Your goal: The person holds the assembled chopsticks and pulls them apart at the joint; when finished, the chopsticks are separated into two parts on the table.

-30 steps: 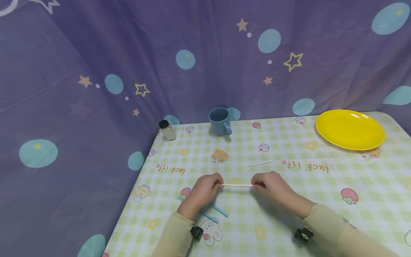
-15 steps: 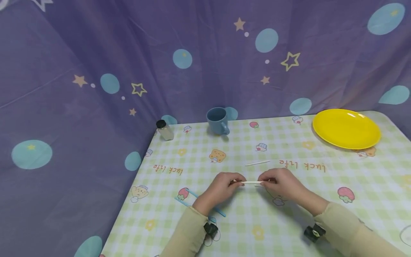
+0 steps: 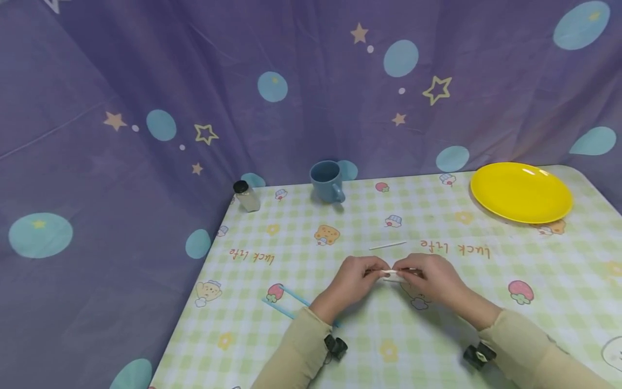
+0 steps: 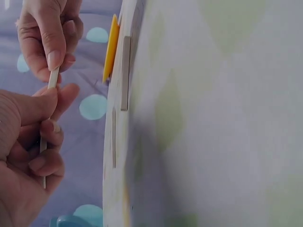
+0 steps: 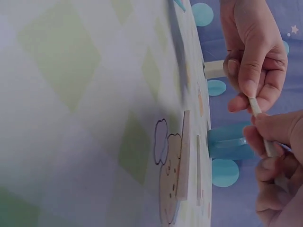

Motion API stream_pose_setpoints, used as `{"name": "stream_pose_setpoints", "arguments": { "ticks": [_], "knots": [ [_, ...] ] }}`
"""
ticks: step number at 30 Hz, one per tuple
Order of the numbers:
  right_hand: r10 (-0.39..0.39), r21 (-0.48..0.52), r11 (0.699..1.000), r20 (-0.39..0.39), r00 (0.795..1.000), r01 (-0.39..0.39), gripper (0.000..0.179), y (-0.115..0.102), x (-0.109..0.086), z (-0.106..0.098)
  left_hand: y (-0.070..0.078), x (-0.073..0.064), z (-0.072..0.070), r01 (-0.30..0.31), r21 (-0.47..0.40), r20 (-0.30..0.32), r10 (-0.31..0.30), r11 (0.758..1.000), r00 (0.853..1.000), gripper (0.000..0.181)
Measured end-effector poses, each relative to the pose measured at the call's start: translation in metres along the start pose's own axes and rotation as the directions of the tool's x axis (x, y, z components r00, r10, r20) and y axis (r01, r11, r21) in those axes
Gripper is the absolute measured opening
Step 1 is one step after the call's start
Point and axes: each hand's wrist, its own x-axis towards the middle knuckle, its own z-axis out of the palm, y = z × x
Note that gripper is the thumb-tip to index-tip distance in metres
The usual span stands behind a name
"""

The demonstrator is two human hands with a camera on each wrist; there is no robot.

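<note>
Only left-wrist view: stick's lower tip (image 4: 44,182)

Left hand (image 3: 356,280) now closer to right hand (image 3: 434,275) along pale stick (image 4: 53,79); fingers (image 3: 377,262) possibly touching.

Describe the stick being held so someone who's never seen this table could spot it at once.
Over the checked table, find the left hand and right hand close together. The stick is the thin, pale strip they pinch. Two other pale sticks lie on the table nearby; only this one is held in the air.
</note>
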Motion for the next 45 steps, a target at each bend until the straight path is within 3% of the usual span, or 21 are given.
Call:
{"name": "stream_pose_setpoints", "arguments": {
  "ticks": [4,8,22,29,45],
  "knots": [
    [-0.056,-0.017,0.998,-0.054,0.997,0.055,0.016,0.001,-0.001,0.001,0.000,0.002,0.002,-0.010,-0.007,-0.043,0.010,1.000,0.999,0.010],
    [-0.058,-0.009,0.998,-0.058,0.997,0.057,0.015,0.001,0.000,0.001,0.001,0.004,0.004,0.005,-0.021,-0.058,-0.006,1.000,0.998,0.009],
    [0.051,0.068,0.996,0.029,0.998,-0.053,0.016,0.000,-0.002,-0.002,0.002,0.003,0.003,0.062,-0.088,0.001,-0.062,0.994,0.998,0.011],
    [0.065,0.034,0.997,0.016,0.998,-0.065,0.017,0.001,-0.001,-0.004,0.002,0.006,0.005,0.031,-0.028,-0.013,-0.031,0.999,0.999,0.012],
    [0.057,0.106,0.992,0.090,0.994,-0.066,0.016,0.002,0.003,-0.013,-0.001,0.009,0.003,0.050,-0.094,0.018,-0.048,0.994,0.999,0.012]
  ]
}}
